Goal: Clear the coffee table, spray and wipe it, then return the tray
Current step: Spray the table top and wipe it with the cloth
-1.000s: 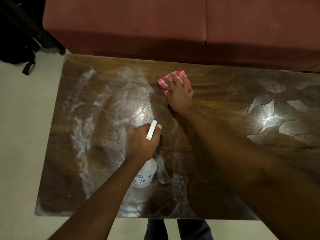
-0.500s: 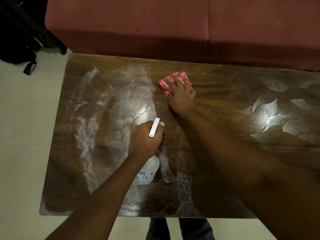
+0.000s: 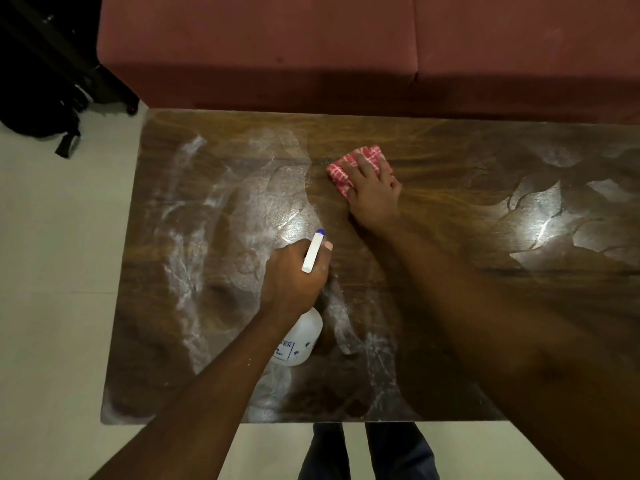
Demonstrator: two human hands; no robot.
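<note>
Coffee table (image 3: 180, 323): wet smears at 9 and 3 o'clock.
Left hand (image 3: 294, 275): fingers curled round spray bottle (image 3: 299, 341), centre, nozzle toward 1 o'clock.
Right hand (image 3: 372, 192): fingers straight, pressing red checked cloth (image 3: 341, 171) flat, 12 o'clock.
Sofa (image 3: 277, 46) beyond.

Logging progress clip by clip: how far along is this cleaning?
Done: coffee table sprayed, white streaks across it. In hand: right hand presses the red cloth on it; left hand grips the spray bottle. Left: wiping the streaks, returning the tray, not in view.
</note>
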